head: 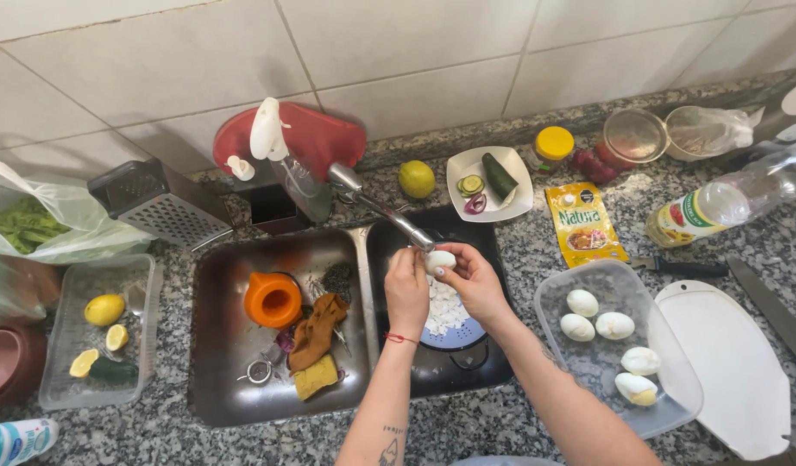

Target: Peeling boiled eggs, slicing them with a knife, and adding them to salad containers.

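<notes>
Both hands, left hand (406,289) and right hand (474,280), pinch a white boiled egg (440,259) between their fingertips under the tap spout (396,218). Below sits a blue strainer (454,336) of shell bits in the sink (467,367). Peeled eggs (598,321) lie in a clear tray (665,362) on the surface.

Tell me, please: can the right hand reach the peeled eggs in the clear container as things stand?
Probably yes. The right hand is busy holding an egg under the tap, but the clear container sits open just beside that forearm, with nothing over the peeled eggs.
</notes>
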